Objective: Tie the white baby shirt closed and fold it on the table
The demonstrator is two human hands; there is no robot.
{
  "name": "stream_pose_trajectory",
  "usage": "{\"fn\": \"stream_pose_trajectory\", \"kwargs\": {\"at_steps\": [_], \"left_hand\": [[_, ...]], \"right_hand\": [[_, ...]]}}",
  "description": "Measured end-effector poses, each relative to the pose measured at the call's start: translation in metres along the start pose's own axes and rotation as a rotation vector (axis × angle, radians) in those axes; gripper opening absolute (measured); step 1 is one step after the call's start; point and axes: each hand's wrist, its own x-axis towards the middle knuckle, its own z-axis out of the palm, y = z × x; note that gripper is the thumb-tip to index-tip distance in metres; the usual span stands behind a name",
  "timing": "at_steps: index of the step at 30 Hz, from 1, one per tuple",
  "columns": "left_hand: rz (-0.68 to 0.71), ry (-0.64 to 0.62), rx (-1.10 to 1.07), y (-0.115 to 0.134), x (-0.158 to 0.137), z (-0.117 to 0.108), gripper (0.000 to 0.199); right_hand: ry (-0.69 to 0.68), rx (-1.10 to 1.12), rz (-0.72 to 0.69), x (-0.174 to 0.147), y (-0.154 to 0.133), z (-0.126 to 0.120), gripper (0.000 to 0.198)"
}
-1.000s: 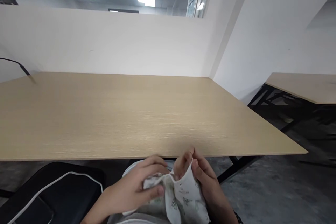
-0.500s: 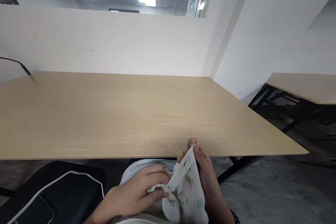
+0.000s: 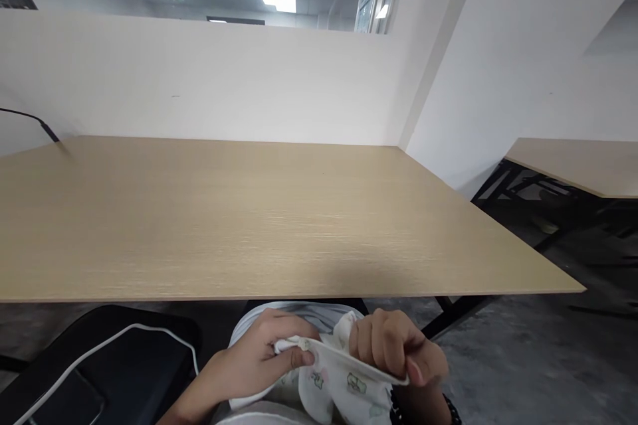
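Note:
A thin white cloth (image 3: 343,372) printed with small green and pink figures is stretched between my hands over my lap, just in front of the table edge. My left hand (image 3: 272,352) pinches its left end between thumb and fingers, where a small round button-like spot shows. My right hand (image 3: 399,345) is curled into a fist around the edge at the right end. Between them the upper edge runs as a taut band, sloping down to the right. Below it the fabric hangs in loose folds. Whether it is a garment I cannot tell.
A wooden table (image 3: 299,212) spreads ahead, against a white partition (image 3: 239,80). To my left stands a black chair (image 3: 144,358) with a white cable (image 3: 100,346) across it. A black cable (image 3: 47,129) reaches the far left corner. Another table (image 3: 583,163) is at the right.
My right hand has come down and right from the table edge, turning into a fist. The cloth's raised peak is now a tight, lower band. My left hand has barely moved.

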Motion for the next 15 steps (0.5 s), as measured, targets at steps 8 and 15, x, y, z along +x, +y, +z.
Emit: {"fn": "stream_pose_trajectory", "kwargs": {"at_steps": [8,15], "left_hand": [[0.020,-0.014,-0.068,0.005,0.002,0.001,0.026],[0.026,-0.032,-0.005,0.005,-0.002,-0.006,0.030]], "right_hand": [[-0.385,0.004,0.141,0.004,0.001,-0.007,0.064],[0.782,0.219,-0.063,0.002,-0.006,0.013,0.056]]}}
